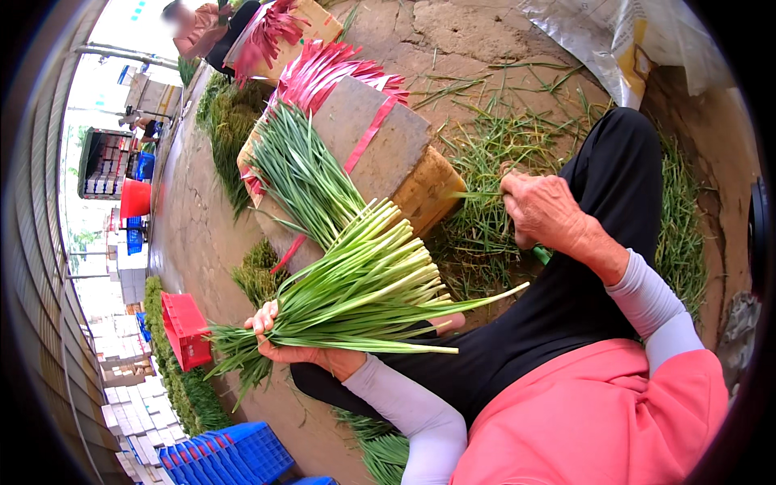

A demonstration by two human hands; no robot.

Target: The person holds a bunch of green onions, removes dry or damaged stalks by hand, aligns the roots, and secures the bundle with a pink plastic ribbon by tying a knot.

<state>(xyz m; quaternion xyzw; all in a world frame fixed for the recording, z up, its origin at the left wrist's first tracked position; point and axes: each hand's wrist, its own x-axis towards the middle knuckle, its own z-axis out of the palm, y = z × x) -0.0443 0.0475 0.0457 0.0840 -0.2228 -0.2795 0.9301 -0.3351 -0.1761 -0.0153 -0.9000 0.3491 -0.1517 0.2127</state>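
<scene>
A thick bundle [356, 291] of long green stalks lies across the middle of the frame, over the person's dark-trousered lap. The stalks are slim and straight, deep green at the leafy end and paling to yellow-white at the cut ends. Its long axis runs from lower left to right and slightly up: the leaf tips fan out at the lower left, near a red crate [184, 327], and the pale cut ends point right, with one stalk jutting farther toward the centre right.

A second bundle [303, 174] rests above it on a block [380, 133] draped with pink ribbons [323, 69] in the upper centre; its leaves point toward the upper left. Loose green trimmings [485, 162] cover the ground to the right of the block. Blue crates [230, 453] sit at the bottom left.

The left hand [287, 343], lower centre-left, is curled from below around the leafy part of the lap bundle, fingers wrapped over it and holding it tight. The right hand [541, 212], right of centre, is closed with fingers bent; a thin stalk [475, 194] sticks out left from its grip, and a bit of green shows under the wrist.
</scene>
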